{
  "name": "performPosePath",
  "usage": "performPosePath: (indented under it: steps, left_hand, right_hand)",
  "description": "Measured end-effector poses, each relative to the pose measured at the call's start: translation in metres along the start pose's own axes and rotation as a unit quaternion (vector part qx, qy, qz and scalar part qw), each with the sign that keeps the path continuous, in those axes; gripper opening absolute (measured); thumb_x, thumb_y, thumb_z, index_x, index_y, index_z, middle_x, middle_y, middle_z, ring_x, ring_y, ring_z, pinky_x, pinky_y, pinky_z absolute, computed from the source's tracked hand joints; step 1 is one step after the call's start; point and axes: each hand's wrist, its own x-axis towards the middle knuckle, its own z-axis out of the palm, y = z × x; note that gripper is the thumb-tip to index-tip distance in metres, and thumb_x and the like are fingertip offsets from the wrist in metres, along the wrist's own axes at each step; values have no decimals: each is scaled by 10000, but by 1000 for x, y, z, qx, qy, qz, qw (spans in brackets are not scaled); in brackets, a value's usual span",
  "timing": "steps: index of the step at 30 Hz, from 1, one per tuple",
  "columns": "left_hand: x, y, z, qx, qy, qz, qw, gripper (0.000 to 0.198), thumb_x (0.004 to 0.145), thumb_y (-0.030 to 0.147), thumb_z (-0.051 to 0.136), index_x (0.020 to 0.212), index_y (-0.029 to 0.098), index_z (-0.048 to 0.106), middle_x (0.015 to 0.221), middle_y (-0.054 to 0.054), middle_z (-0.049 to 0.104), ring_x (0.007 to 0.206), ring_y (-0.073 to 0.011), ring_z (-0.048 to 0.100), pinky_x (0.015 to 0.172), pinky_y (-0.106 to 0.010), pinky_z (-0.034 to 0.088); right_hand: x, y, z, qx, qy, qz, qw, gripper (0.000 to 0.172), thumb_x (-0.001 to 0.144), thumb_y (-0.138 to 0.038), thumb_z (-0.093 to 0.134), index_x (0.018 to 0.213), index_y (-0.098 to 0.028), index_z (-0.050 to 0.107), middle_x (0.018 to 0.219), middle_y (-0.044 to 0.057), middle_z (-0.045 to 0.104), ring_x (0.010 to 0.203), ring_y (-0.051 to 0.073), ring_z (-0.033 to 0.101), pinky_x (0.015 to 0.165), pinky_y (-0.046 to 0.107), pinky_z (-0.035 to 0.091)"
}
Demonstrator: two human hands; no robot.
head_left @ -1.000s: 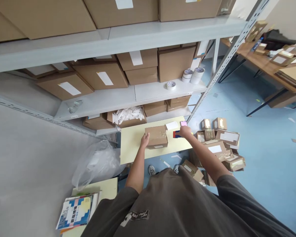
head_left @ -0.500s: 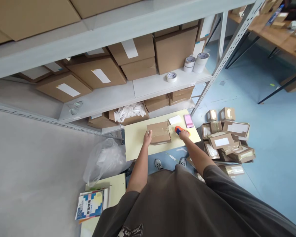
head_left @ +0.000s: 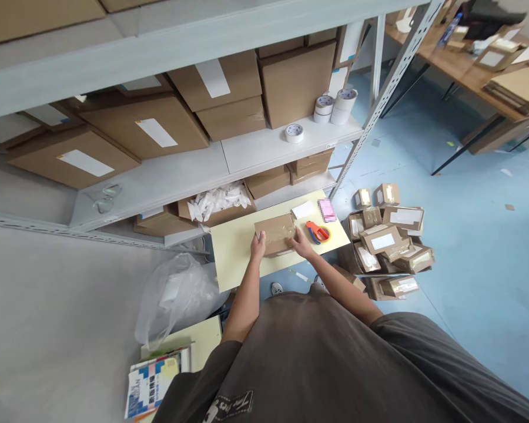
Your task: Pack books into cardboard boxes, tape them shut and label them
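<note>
A taped cardboard box [head_left: 275,234] lies on a pale yellow board [head_left: 233,264], between my two hands. My left hand [head_left: 258,245] presses against its left end, and my right hand [head_left: 302,242] holds its right end near the front. Just right of the box lies a red and blue tape dispenser [head_left: 318,232] with a yellow-edged roll, untouched. A white label [head_left: 302,210] and a stack of pink sheets [head_left: 327,210] lie on the board's far side. The box's underside is hidden.
Grey metal shelving [head_left: 150,182] holds cardboard boxes and tape rolls beyond the board. A heap of small parcels [head_left: 383,241] lies on the blue floor to the right. A plastic bag [head_left: 176,302] and a book [head_left: 152,382] are at lower left.
My right hand has left the tape dispenser, which now lies on the board, and moved left onto the box. My view has also shifted slightly.
</note>
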Motion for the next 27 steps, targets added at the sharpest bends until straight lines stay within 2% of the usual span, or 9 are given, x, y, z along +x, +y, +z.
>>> performPosePath:
  steps: [2,5,8,11,13,16,20,25,27]
  left_hand:
    - [-1,0,0,1,-4,1,1000,561,1081,562,476,1466,190,642,1407,-154,732,1346,-327,658,1152,-431,499]
    - [-1,4,0,6,-10,-12,1000,583,1064,613,481,1446,212,663,1392,-150,741,1341,-345,662,1136,-439,509]
    - [-2,11,-4,-6,-16,-6,1000,602,1057,647,467,1427,224,684,1377,-136,749,1336,-342,665,1136,-434,509]
    - [-5,18,-14,-51,-10,44,998,609,1068,638,443,1450,222,672,1375,-124,750,1333,-319,666,1147,-414,504]
    - [-8,18,-22,-86,-10,96,992,621,1075,623,444,1525,229,611,1408,-116,735,1360,-292,652,1157,-387,496]
    - [-13,9,-26,-102,-23,127,986,659,1083,638,423,1594,238,533,1434,-112,723,1373,-262,647,1154,-356,497]
    - [-14,-16,-19,-89,-23,68,993,618,1088,624,416,1515,214,592,1445,-133,714,1346,-258,669,1132,-358,515]
    - [-11,-52,-12,-70,-43,-24,996,471,1055,472,541,1395,165,655,1458,-187,700,1382,-291,648,1158,-404,491]
    - [-12,-61,-12,-51,-47,-48,996,439,1047,430,540,1361,150,667,1421,-207,716,1370,-315,653,1155,-438,489]
  right_hand:
    - [-3,-6,0,5,-11,7,1000,690,999,-395,573,1652,-230,420,1509,71,674,1385,249,614,1171,368,479]
    - [0,-16,-11,-12,-35,20,999,621,969,-400,608,1556,-216,522,1437,76,709,1302,250,646,1123,346,501]
    - [2,-28,-17,-25,-16,21,999,584,974,-458,606,1508,-227,555,1368,81,732,1244,260,667,1050,323,527]
    - [2,-35,-14,-11,34,13,999,570,1017,-533,523,1503,-237,541,1382,98,717,1192,260,682,994,310,541]
    - [4,-33,-10,8,54,2,999,576,1036,-530,483,1533,-239,506,1413,113,700,1144,248,696,983,312,547]
    - [14,-21,1,5,35,-20,999,630,1020,-448,514,1612,-249,430,1413,115,705,1141,228,705,1006,325,551]
    - [32,6,27,-42,-8,-15,999,749,911,-330,602,1634,-242,427,1380,94,728,1194,232,706,1005,352,569]
    - [43,35,56,-83,-66,53,993,676,808,-238,653,1481,-189,604,1357,120,746,1226,283,716,1010,393,581]
    - [41,42,61,-86,-79,60,991,707,779,-201,655,1484,-191,609,1367,107,750,1239,284,716,1007,399,588]
